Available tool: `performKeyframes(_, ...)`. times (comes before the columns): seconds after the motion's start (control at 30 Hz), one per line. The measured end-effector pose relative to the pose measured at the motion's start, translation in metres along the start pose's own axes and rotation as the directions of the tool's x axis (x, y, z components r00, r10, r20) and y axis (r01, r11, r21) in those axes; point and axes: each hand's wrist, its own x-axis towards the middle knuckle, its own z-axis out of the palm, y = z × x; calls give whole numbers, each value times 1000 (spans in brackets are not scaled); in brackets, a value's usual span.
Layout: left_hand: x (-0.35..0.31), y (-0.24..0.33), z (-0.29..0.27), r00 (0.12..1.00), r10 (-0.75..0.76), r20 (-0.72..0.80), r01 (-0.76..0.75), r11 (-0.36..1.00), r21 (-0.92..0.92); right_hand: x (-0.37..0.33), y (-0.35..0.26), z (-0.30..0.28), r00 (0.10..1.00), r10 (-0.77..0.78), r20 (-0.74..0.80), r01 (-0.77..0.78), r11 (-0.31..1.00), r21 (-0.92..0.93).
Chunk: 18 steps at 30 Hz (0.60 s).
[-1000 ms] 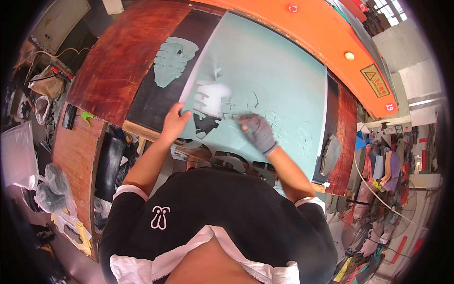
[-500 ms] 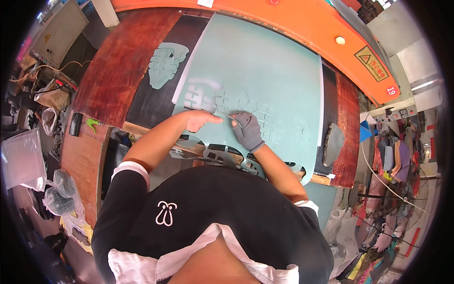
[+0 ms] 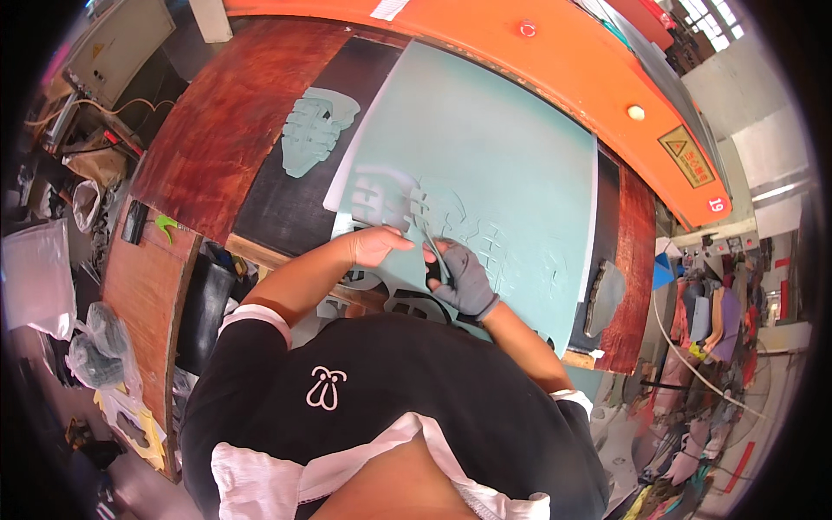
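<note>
A pale green sheet lies on the work table, with slotted shapes cut into its near part. My right hand, in a grey fingerless glove, pinches the near end of a slotted cut-out piece, which is tilted up from the sheet. A dark gap shows beside its fingers. My bare left hand is just left of that piece, fingers stretched toward it and apart; whether they touch it is unclear. A stack of similar green cut-out pieces rests on the black board at the left.
An orange machine beam with a red button crosses the far side. Grey cut pieces lie at the table's right. Reddish-brown boards flank the sheet. Left of me stands a wooden side table with a green clip.
My right hand has come nearer my body, lifting the cut-out piece's near end from the sheet. My left hand stays close beside it. The whole view has shifted slightly.
</note>
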Motion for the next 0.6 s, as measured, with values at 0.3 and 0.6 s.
performKeyframes(0.3, -9, -3, 7, 949, -65, -309, 158, 945, 286, 60, 96, -74, 466, 796, -386, -457, 590, 666)
performKeyframes(0.6, -9, -4, -3, 972, -99, -213, 139, 974, 179, 165, 118, -183, 485, 723, -491, -450, 688, 569)
